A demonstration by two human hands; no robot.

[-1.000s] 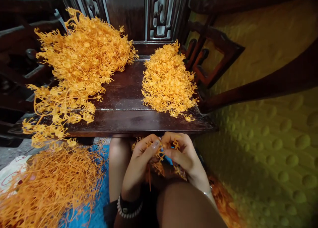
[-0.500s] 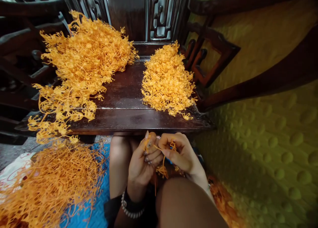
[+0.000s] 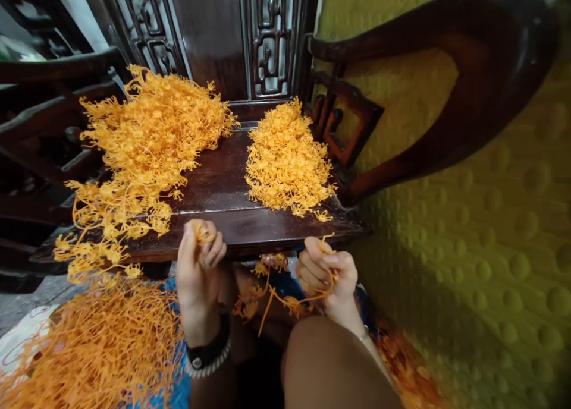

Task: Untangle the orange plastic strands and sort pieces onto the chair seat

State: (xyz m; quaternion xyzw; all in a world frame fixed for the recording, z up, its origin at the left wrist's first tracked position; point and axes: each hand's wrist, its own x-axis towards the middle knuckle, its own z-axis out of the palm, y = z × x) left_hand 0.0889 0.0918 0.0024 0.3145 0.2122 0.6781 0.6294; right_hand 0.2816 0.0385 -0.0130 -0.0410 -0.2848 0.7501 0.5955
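The left hand [image 3: 198, 260] pinches one small orange piece [image 3: 203, 238]; the right hand [image 3: 328, 272] should grip the orange sprue [image 3: 285, 299] firmly, low centre frame.

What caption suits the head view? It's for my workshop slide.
Left hand pinches a small orange piece; right hand grips an orange sprue strand before a heaped wooden chair seat.

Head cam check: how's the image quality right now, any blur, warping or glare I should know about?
Head view: strong wide-angle warping bends the chair arm at the right; a patch on the carved panel is blurred; a soft sheen lies on the dark seat; left hand, right hand and orange plastic strands look reasonably sharp.
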